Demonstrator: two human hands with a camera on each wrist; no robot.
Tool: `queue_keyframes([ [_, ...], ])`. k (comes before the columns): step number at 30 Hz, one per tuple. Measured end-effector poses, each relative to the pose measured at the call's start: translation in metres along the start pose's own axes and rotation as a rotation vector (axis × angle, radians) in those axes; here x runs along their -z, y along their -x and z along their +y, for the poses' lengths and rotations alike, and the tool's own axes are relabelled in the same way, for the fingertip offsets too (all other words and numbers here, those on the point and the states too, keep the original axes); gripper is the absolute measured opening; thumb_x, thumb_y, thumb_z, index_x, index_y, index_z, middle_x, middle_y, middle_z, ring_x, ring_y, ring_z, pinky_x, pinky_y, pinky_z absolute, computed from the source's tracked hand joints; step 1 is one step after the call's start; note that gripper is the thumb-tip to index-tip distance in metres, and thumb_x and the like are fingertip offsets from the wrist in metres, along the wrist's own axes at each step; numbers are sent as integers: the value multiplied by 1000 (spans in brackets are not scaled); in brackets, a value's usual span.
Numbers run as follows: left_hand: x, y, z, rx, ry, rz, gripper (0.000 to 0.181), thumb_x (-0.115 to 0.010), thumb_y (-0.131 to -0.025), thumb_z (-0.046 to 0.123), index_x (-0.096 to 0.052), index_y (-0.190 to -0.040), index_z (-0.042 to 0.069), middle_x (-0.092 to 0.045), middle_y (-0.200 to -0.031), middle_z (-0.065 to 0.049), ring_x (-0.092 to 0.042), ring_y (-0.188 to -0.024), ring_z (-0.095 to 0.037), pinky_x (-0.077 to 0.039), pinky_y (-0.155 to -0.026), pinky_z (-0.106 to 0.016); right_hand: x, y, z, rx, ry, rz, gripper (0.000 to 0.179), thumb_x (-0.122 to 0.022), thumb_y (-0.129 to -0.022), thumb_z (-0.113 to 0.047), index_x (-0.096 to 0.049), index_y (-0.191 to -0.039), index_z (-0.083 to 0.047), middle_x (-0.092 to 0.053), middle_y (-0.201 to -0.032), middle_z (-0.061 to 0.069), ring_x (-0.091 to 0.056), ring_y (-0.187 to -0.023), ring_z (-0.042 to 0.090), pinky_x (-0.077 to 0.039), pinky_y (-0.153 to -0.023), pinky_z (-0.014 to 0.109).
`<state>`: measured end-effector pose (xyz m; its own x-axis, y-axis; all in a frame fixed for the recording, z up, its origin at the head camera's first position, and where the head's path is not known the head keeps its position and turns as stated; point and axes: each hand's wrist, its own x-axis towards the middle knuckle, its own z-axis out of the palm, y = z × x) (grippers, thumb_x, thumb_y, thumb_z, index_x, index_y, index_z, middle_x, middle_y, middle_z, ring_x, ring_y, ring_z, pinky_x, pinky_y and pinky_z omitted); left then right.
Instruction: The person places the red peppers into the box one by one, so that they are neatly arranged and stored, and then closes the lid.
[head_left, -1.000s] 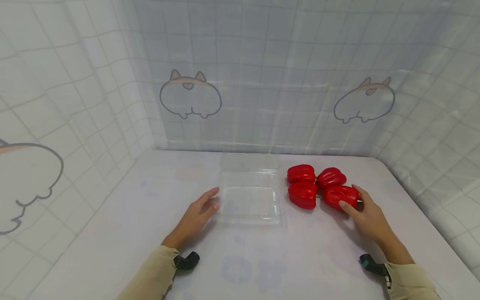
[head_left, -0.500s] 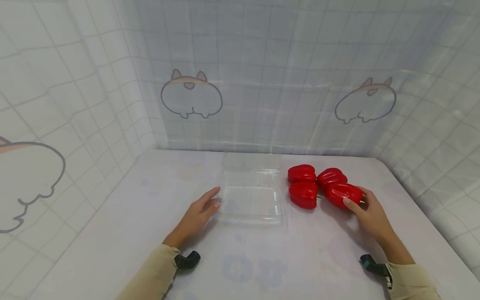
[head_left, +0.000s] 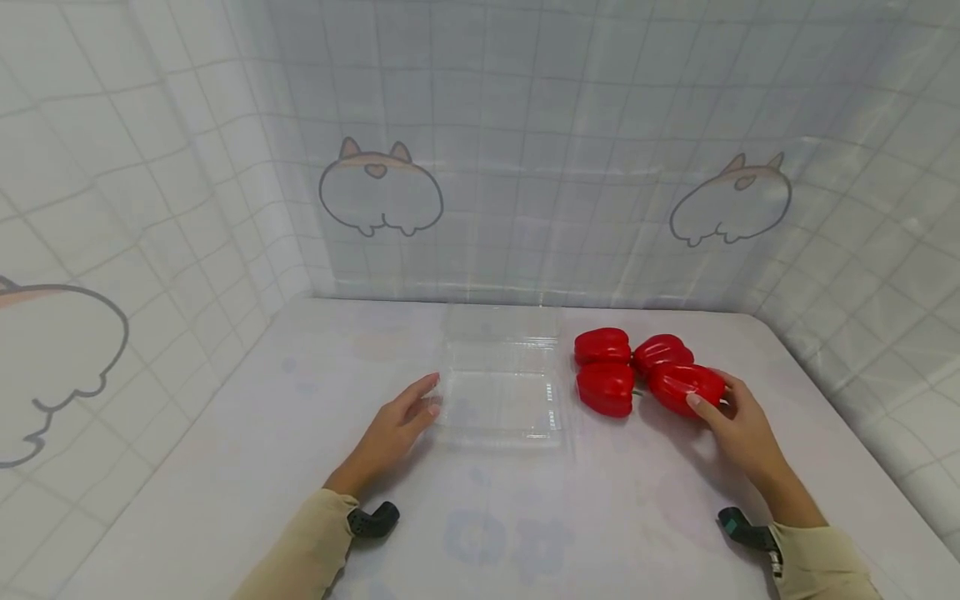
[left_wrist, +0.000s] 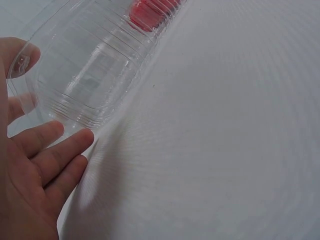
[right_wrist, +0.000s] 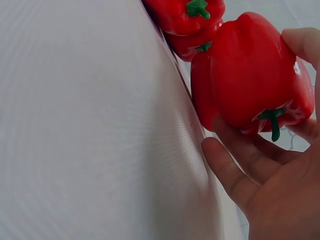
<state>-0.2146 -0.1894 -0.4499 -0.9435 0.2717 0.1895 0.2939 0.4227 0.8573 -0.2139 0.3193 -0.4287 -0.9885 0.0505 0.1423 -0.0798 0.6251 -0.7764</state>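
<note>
My right hand (head_left: 738, 429) grips a red bell pepper (head_left: 684, 388) between thumb and fingers. In the right wrist view this bell pepper (right_wrist: 255, 70) is raised and tilted, its green stem turned toward the palm. The other red bell peppers lie close by: one (head_left: 663, 352) behind it, and two (head_left: 604, 390) to its left. A clear plastic container (head_left: 498, 400) lies with its lid (head_left: 501, 323) folded back. My left hand (head_left: 390, 433) touches the container's left edge with thumb and fingertips, its fingers extended. In the left wrist view the fingers (left_wrist: 60, 155) are spread beside the ribbed container wall (left_wrist: 95, 65).
The white table (head_left: 480, 517) carries faint prints. Behind it and at both sides hang white grid-patterned sheets (head_left: 525, 208) with cartoon animal drawings. A dark wrist device (head_left: 373, 521) sits at the left cuff, another (head_left: 746, 532) at the right.
The right hand has closed around the nearest right bell pepper, which has tilted and risen slightly. The left hand and the container have kept their places.
</note>
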Motion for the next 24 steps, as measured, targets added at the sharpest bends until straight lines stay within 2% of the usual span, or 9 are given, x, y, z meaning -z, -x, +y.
queue_keyframes([
  [5, -1, -1, 0, -6, 2, 0, 60, -57, -103, 35, -36, -156, 13, -38, -158, -6, -49, -136, -25, -39, -110, -46, 1, 0, -1, 9, -23, 1, 87, -63, -96, -48, -21, -157, -2, -35, -150, 29, -41, -129, 52, -48, -75, 11],
  [8, -1, -1, 0, -11, 13, 1, 60, -56, -103, 36, -36, -156, 13, -38, -158, -6, -48, -136, -26, -39, -110, -45, 1, 1, -3, 7, -85, 1, 83, -61, -98, -46, -21, -157, -3, -35, -150, 27, -40, -130, 50, -49, -75, 12],
  [13, -1, 0, -1, 8, 11, 5, 60, -56, -103, 37, -36, -156, 16, -37, -159, -4, -47, -137, -24, -39, -110, -45, -2, 1, -6, -33, -239, -13, 77, -55, -101, -45, -20, -157, -4, -35, -152, 23, -43, -126, 30, -54, -80, 18],
  [17, 0, 2, -1, 20, 4, 7, 60, -56, -103, 39, -37, -156, 18, -37, -159, -3, -47, -137, -25, -38, -111, -46, -4, 0, -9, -52, -319, -13, 76, -55, -102, -44, -20, -156, -4, -35, -151, 19, -46, -118, 15, -55, -83, 20],
  [24, 1, 2, 0, 21, -4, 7, 61, -55, -103, 41, -36, -156, 18, -38, -158, -3, -47, -137, -26, -36, -112, -48, -6, -1, -18, -62, -622, -32, 42, -58, -102, -32, -36, -136, -20, -43, -133, -1, -56, -109, 9, -57, -83, 26],
])
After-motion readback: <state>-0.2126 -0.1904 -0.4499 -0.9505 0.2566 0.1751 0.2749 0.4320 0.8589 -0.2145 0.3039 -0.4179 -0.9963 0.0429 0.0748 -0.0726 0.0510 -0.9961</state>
